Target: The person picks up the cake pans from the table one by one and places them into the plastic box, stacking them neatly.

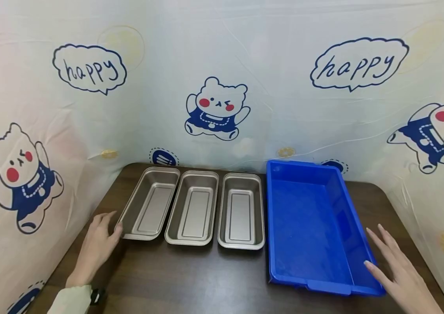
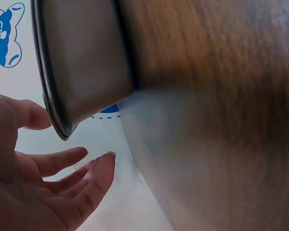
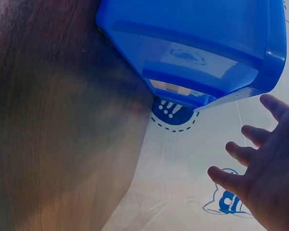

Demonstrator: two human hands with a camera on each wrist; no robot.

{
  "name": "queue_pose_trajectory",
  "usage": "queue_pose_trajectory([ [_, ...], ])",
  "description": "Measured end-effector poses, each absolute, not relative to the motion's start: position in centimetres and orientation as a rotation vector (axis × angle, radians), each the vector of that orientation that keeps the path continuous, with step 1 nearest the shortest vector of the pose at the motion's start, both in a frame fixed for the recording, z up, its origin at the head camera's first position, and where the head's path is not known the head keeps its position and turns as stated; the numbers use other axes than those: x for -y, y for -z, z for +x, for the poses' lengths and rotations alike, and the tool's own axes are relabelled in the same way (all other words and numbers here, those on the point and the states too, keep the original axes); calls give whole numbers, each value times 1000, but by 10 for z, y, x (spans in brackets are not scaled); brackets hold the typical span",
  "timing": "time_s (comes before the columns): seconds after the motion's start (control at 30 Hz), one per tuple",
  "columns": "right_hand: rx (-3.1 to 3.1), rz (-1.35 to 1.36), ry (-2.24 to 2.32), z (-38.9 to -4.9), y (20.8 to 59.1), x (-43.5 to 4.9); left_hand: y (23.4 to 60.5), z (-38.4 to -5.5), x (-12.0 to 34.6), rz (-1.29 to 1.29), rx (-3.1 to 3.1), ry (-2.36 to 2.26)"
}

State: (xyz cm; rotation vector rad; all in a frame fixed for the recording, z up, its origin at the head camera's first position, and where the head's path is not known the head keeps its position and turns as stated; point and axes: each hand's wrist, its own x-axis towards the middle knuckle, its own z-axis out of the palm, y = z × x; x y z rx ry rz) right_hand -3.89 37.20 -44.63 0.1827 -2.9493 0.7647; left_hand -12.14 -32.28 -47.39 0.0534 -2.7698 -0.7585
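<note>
Three metal loaf pans stand in a row: a left pan (image 1: pixel 154 209), a middle pan (image 1: pixel 197 211) and a right pan (image 1: pixel 240 213). To their right lies a large blue plastic tray (image 1: pixel 308 226) with nothing in it. My left hand (image 1: pixel 97 242) is at the near left corner of the left pan, thumb right by the rim and fingers spread loosely; the left wrist view shows the pan's rim (image 2: pixel 49 86) above the fingers. Beside the tray's right side, my right hand (image 1: pixel 400 272) has its fingers spread, and in the right wrist view the fingertips hang near the tray's edge (image 3: pixel 277 53).
Everything stands on a dark brown wooden table (image 1: pixel 174 279). A pale cloth (image 1: pixel 277 87) printed with bears and the word "happy" hangs behind and along both sides. The pans and the tray reach close to the table's back edge. A dark band (image 1: pixel 97 296) circles the left wrist.
</note>
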Motion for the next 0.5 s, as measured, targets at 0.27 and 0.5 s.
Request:
queue_pose_trajectory([
  [0.27, 2955, 203, -722, -31, 448, -366, 483, -116, 325, 82, 2799, 880],
  [0.5, 2949, 197, -724, -22, 453, -362, 488, -119, 324, 94, 2748, 1325],
])
